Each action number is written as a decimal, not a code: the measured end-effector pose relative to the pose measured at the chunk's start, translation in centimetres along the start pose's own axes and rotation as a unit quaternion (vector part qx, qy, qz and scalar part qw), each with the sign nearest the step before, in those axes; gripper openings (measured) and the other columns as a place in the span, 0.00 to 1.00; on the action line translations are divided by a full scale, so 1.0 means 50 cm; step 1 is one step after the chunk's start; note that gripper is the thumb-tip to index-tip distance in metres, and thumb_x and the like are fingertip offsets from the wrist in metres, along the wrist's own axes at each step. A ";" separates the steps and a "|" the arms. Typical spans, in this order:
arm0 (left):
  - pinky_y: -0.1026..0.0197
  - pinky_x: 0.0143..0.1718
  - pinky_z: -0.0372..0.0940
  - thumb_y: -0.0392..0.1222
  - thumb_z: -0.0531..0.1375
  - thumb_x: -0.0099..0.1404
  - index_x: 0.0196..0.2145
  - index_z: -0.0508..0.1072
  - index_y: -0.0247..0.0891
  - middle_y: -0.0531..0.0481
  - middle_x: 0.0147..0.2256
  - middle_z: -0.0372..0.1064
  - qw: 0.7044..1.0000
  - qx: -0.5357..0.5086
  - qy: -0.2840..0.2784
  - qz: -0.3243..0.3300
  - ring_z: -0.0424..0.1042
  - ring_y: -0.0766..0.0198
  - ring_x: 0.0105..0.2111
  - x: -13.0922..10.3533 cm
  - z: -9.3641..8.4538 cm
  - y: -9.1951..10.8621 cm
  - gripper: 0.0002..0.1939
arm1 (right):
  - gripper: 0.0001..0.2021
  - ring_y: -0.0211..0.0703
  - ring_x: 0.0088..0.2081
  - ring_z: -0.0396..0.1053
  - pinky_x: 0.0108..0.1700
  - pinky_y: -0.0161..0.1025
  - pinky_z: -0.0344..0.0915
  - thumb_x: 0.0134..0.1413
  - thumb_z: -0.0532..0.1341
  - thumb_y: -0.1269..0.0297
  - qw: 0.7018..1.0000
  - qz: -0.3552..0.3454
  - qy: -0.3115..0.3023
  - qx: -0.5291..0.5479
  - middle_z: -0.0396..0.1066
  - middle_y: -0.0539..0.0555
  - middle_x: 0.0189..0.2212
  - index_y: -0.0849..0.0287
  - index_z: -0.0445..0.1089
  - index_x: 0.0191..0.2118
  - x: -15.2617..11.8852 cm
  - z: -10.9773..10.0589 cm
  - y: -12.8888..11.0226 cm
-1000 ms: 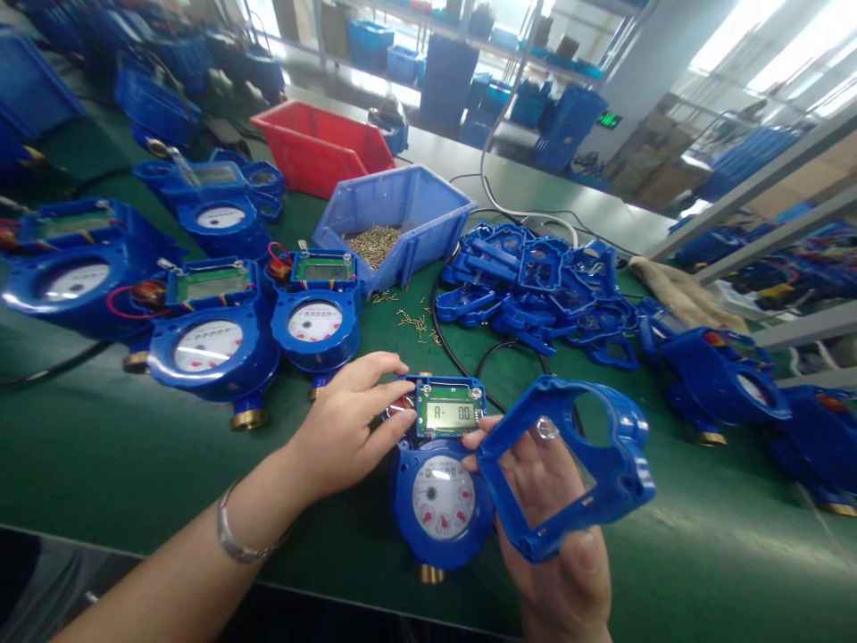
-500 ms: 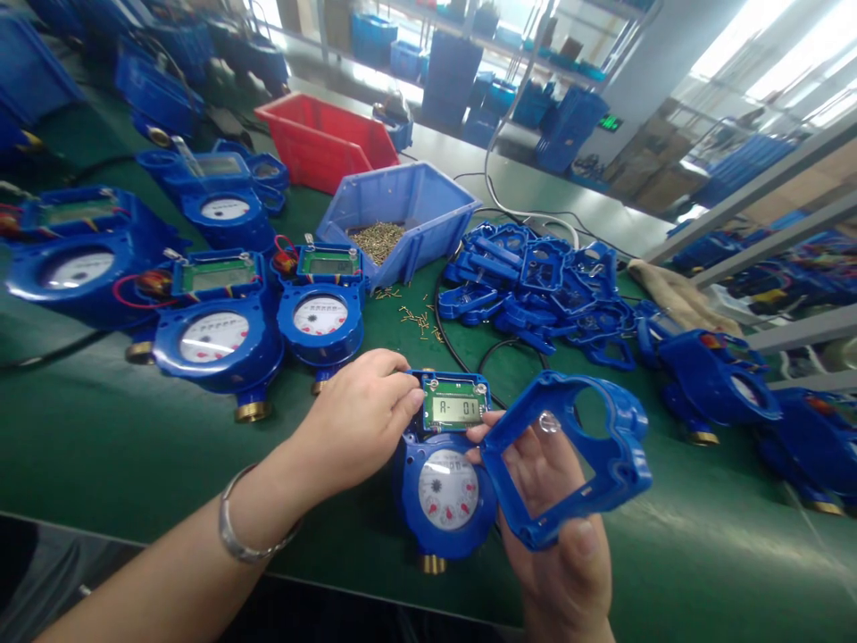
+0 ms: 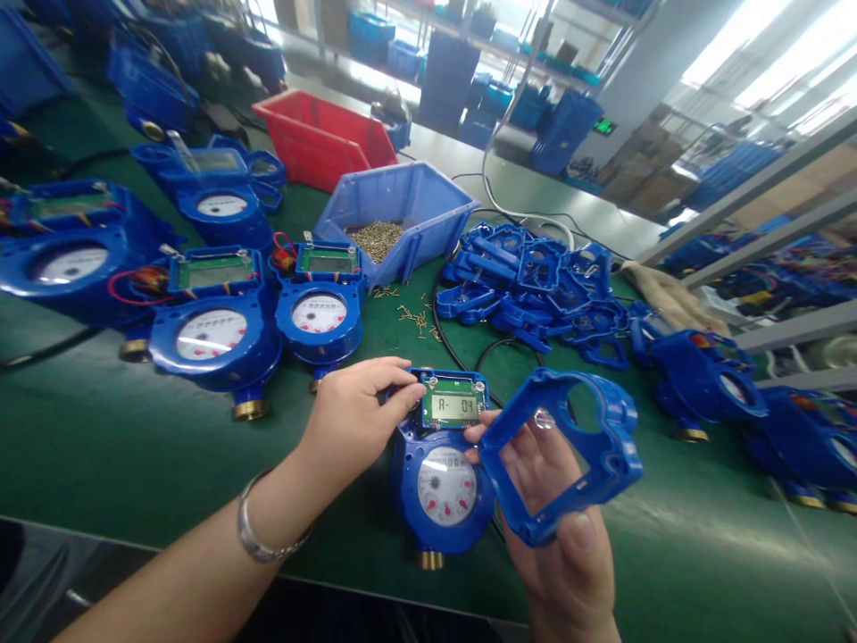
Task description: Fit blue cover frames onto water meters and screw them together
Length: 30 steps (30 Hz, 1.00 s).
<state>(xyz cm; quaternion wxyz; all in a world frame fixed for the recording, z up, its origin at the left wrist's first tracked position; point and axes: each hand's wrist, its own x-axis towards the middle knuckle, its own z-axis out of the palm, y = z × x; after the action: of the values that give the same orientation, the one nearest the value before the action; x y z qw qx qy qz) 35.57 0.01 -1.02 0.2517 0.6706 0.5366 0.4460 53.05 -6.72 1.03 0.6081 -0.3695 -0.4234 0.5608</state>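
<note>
A blue water meter (image 3: pixel 445 487) stands at the middle front, its round dial facing up. Above the dial, its green circuit board carries a display (image 3: pixel 456 407) reading "A- 04". My left hand (image 3: pixel 358 415) is at the display's left edge, thumb and fingers closed on the housing there; the fingertips are partly hidden. In my right hand (image 3: pixel 553 500) lies a blue frame cover (image 3: pixel 492 473), tilted, with a square and a round opening. The fingers of that hand show through the square opening, and their tips touch the meter's right side.
Several blue meters (image 3: pixel 214 335) with open display housings stand at the left. Behind are a red bin (image 3: pixel 321 138) and a blue bin (image 3: pixel 408 223) of screws, with loose screws (image 3: pixel 419 320) beside it. Blue covers (image 3: pixel 536 281) lie piled at the centre right; more meters (image 3: pixel 703 375) stand at the right.
The display reading has changed from "A- 01" to "A- 04". My left hand's fingers have shifted slightly at the housing. The cover in my right hand has moved slightly left in the picture.
</note>
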 end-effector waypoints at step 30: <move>0.54 0.47 0.66 0.44 0.59 0.60 0.38 0.74 0.39 0.43 0.42 0.71 0.964 -0.191 -0.179 0.036 0.70 0.55 0.44 0.005 -0.020 -0.056 0.10 | 0.31 0.56 0.50 0.64 0.50 0.53 0.64 0.42 0.65 0.66 0.754 -0.120 -0.243 -0.598 0.65 0.62 0.49 0.56 0.62 0.55 0.147 0.007 -0.077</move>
<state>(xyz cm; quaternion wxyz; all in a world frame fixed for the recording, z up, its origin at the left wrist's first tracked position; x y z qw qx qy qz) 33.32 0.92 -2.75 0.4507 0.6981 0.3628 0.4218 54.25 0.19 5.44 0.2023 -0.4552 -0.8469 0.1862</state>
